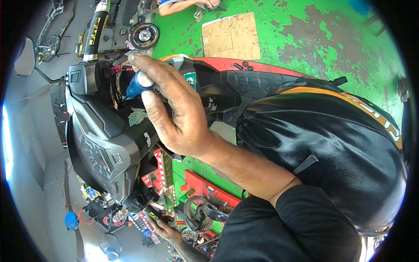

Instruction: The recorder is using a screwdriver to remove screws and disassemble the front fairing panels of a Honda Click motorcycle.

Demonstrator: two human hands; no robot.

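My right hand (174, 109) reaches over the black front bodywork (100, 113) of a scooter, holding a blue-handled tool (135, 87) between thumb and fingers; its working tip is hidden, pointing into the gap below the upper handlebar grip (96, 30), beside a red beaded cord (117, 68). Low in the view, my left hand (162, 228) is wrapped around the other handlebar grip (153, 214). The dashboard (98, 159) lies between the two grips. A black-covered seat (323, 144) stretches to the right.
A person's bare leg (179, 8) shows at the top, near a loose wheel (144, 36) and cardboard (231, 36) on the green floor (283, 52). A red metal stand (211, 192), mirrors (24, 56) and a blue reel (71, 220) on the left surround the scooter.
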